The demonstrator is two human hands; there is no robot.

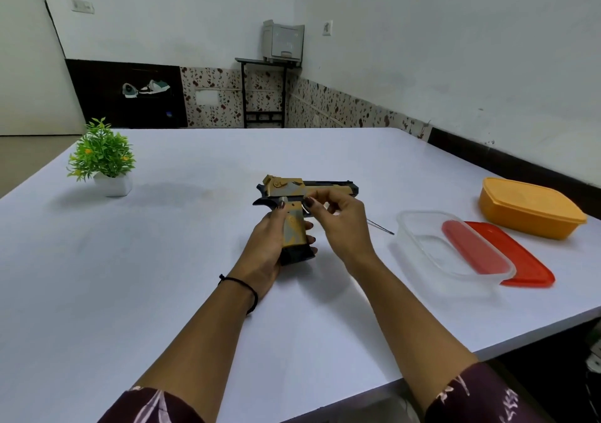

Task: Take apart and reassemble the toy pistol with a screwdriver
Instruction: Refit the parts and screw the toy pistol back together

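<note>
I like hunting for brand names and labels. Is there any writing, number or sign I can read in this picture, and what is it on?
No text can be read anywhere.
Toy pistol, held in the hands: yellow and grey patterns and a dark winged mark, no letters.
Right sleeve: pale marks, too blurred to tell as letters.
Orange container, clear container and red lid: no labels visible.
Grey machine on the far stand: too small to read.

Counts: 1 bench (162,260). 1 pistol (294,201). 2 hands: left (270,243), right (341,224). 1 thin metal rod (380,227) lying behind right hand, maybe screwdriver, handle hidden. 2 tubs: 1 clear (432,253), 1 orange (530,208) with lid on. 1 loose red lid (527,260). 1 potted plant (104,159). 1 black wristband (244,287). 2 sleeves: left (149,406), right (481,396).
</note>
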